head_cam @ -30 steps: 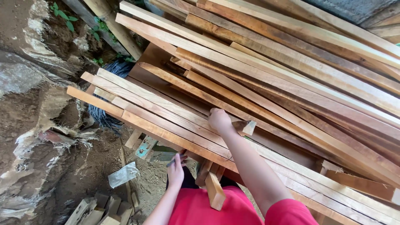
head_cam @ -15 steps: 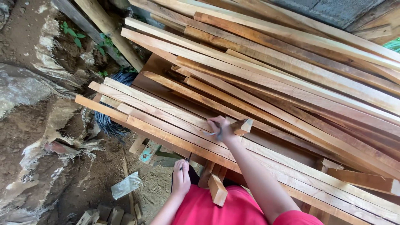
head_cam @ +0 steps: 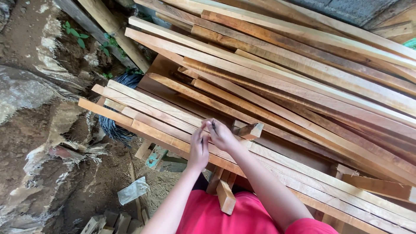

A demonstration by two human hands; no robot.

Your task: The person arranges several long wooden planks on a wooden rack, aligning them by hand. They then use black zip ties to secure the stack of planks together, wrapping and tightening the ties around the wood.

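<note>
My two hands meet over the front slats of a big stack of long wooden slats [head_cam: 277, 82]. My right hand [head_cam: 222, 135] has its fingers pinched on a thin dark thing [head_cam: 213, 125], too small to identify. My left hand [head_cam: 198, 149] is raised beside it, and its fingertips touch the right hand's fingers. Whether the left hand also grips the dark thing is unclear. A short wooden block [head_cam: 250, 130] lies on the slats just right of my right hand. Both hands hover above the lowest slat [head_cam: 130, 119], which juts out to the left.
A loose short wood piece [head_cam: 225, 197] hangs under the stack near my red shirt. Dirt ground with rock [head_cam: 26, 93], a dark bundle [head_cam: 115, 128], a plastic scrap [head_cam: 133, 190] and wood offcuts [head_cam: 108, 223] lie to the left. Round poles [head_cam: 115, 32] lean at the top left.
My left hand has risen from below the stack up to my right hand. The right hand has lifted off the slat, and the two now meet at the fingertips.
</note>
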